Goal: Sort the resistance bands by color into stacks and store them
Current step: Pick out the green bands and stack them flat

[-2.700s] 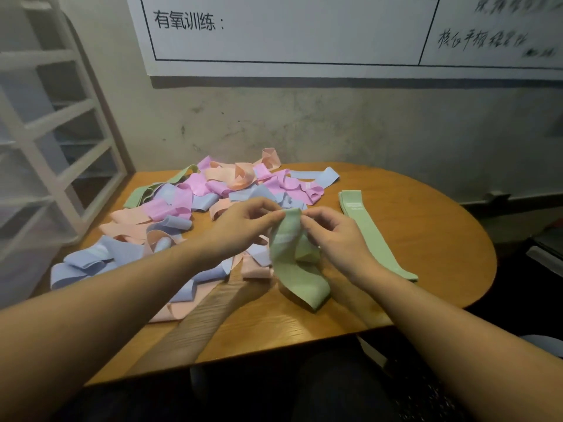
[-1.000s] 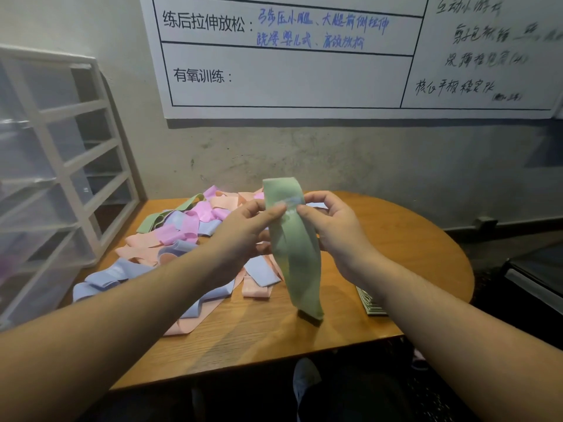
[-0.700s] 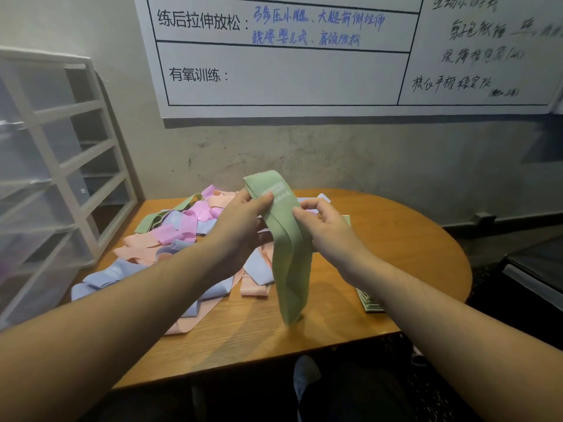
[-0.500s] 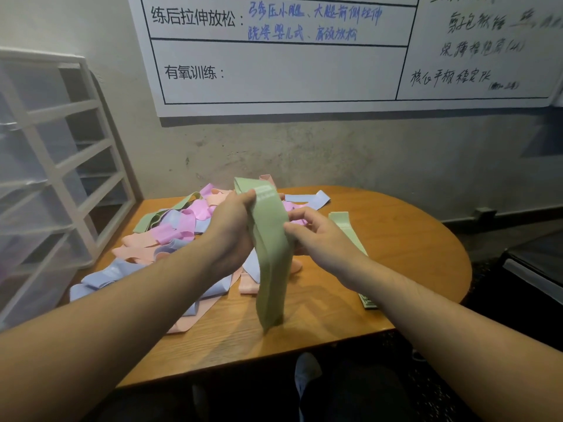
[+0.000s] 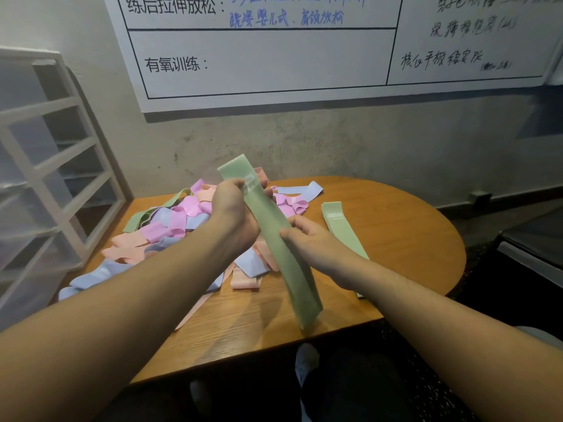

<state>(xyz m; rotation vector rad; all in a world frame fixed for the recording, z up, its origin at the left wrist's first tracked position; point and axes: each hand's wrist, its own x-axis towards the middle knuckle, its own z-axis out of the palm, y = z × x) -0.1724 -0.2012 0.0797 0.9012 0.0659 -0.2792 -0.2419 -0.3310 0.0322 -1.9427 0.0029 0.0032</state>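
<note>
I hold a flat green resistance band [image 5: 274,236] up above the wooden table [image 5: 396,239], slanting from upper left to lower right. My left hand [image 5: 234,214] grips its upper end. My right hand [image 5: 307,236] pinches its right edge near the middle. A second green band [image 5: 341,226] lies flat on the table to the right. A tangled heap of pink, peach, blue and green bands [image 5: 170,233] covers the table's left half, partly hidden behind my left arm.
A white shelf unit with translucent drawers [image 5: 39,178] stands to the left of the table. A whiteboard [image 5: 304,56] hangs on the wall behind. A small dark object [image 5: 361,295] peeks out under my right forearm at the table's edge.
The green band was lifted off the table, straightened and flattened. My right hand slid from its top down to its middle, and the band now slants toward the lower right.
</note>
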